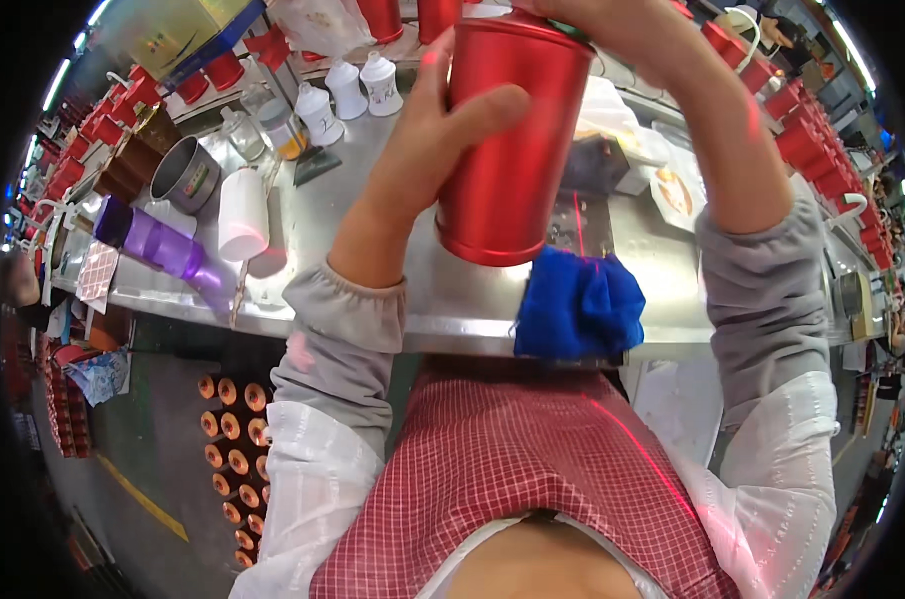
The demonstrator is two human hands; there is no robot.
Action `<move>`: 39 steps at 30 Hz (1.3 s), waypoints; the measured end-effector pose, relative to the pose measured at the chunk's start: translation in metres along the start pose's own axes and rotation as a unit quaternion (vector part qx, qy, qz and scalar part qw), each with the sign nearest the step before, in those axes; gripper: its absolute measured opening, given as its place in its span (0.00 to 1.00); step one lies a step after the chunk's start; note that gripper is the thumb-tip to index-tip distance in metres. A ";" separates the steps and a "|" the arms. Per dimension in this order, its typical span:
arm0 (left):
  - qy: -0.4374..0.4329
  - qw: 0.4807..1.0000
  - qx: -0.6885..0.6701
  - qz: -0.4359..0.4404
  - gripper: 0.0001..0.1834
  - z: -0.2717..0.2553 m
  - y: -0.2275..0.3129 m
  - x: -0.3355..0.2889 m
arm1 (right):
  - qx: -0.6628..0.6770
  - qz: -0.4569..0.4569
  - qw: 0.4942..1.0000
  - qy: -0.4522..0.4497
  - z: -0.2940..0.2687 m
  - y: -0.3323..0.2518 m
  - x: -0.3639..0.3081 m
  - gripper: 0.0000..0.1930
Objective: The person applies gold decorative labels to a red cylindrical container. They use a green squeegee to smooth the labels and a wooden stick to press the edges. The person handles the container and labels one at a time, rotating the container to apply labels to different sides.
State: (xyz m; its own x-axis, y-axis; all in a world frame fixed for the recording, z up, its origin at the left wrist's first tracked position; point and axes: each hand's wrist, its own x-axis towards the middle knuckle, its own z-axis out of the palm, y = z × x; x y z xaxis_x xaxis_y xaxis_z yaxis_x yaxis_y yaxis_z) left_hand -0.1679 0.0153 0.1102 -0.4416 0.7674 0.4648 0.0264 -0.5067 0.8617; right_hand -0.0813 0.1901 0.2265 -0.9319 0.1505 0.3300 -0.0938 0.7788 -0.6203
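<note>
A glossy red metal canister is held up, slightly tilted, above the steel workbench. My left hand grips its left side, thumb across the front and fingers behind. At the canister's upper end is my right hand, cut off by the picture's top edge. Its fingers are mostly hidden, and a bit of something green shows beneath it. Below the canister, a crumpled blue cloth lies over the bench's front edge.
On the steel bench stand white bottles, a white cylinder, a purple bottle and a grey pot. A dark box sits behind the cloth. Copper-coloured round pieces stand in rows below left. Red canisters line the back.
</note>
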 end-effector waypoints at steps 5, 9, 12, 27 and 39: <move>0.118 0.929 -0.295 -0.189 0.32 0.007 -0.026 -0.044 | 0.007 0.063 0.998 -0.013 0.066 0.056 -0.061 0.23; 0.147 0.918 -0.304 -0.207 0.33 0.010 -0.035 -0.054 | 0.210 0.166 0.958 -0.101 0.095 0.069 -0.100 0.29; 0.200 0.934 -0.228 -0.189 0.34 0.017 -0.032 -0.059 | 0.226 0.171 0.951 -0.122 0.099 0.064 -0.108 0.31; 0.221 0.893 0.386 0.066 0.50 0.071 -0.065 -0.139 | 0.147 -0.043 0.983 -0.103 0.125 0.077 -0.140 0.42; 0.102 0.904 0.407 0.087 0.50 0.024 -0.048 -0.105 | 0.178 -0.044 0.974 -0.135 0.114 0.089 -0.144 0.39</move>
State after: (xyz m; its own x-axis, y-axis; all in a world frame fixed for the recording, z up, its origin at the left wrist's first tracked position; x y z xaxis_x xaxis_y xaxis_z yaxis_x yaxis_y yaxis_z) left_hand -0.1014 -0.0318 0.0251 -0.5211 0.5737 0.6320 0.7255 -0.0923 0.6820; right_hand 0.0042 0.1685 0.0427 -0.9685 -0.1105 0.2231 -0.2479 0.5134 -0.8216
